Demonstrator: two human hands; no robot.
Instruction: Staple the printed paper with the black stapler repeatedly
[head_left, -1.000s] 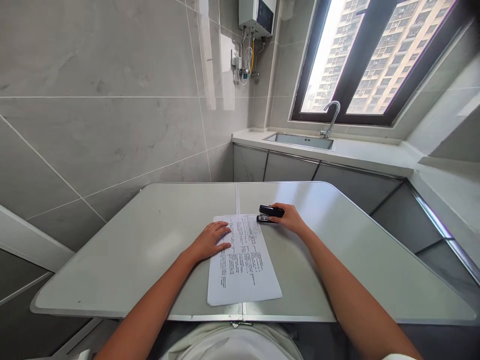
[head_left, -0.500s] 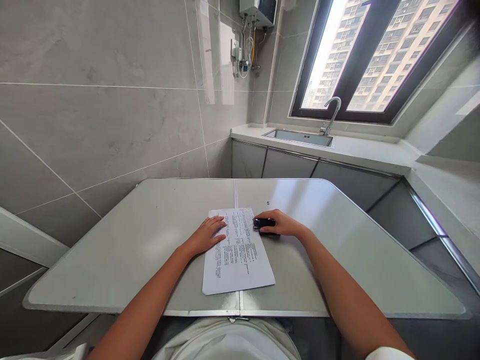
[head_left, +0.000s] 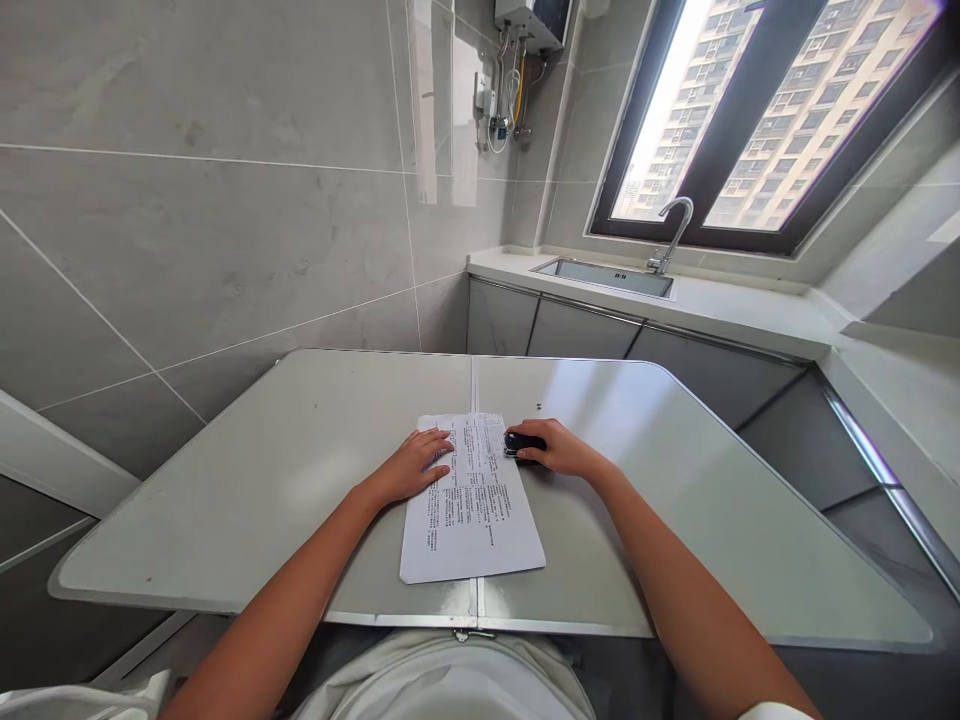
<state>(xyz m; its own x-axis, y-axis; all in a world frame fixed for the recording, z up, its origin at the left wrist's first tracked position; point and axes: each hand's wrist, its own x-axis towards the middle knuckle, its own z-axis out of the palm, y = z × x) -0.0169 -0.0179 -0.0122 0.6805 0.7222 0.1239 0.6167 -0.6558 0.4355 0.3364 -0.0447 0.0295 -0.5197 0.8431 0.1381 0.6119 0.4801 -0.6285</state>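
Printed sheets of paper (head_left: 480,520) lie on the pale folding table (head_left: 600,560), their lines of text running lengthwise toward me. My left hand (head_left: 418,464) rests flat on the left edge of the paper, fingers spread. On the other side, my right hand (head_left: 561,448) is wrapped around a black stapler (head_left: 526,442). The stapler's front end meets the right edge of the paper; whether the sheet is between its jaws I cannot tell. Part of the stapler is hidden by my fingers.
A metal seam (head_left: 473,385) runs down the middle of the table. Behind it stand a counter (head_left: 750,305) with a sink (head_left: 607,277) and a faucet (head_left: 679,225). A grey tiled wall (head_left: 225,240) rises on the left, and a window (head_left: 750,130) is at the right.
The whole view has shifted and tilted slightly. Both hands keep about the same places at the paper, and the stapler stays in my right hand at the paper's right edge.
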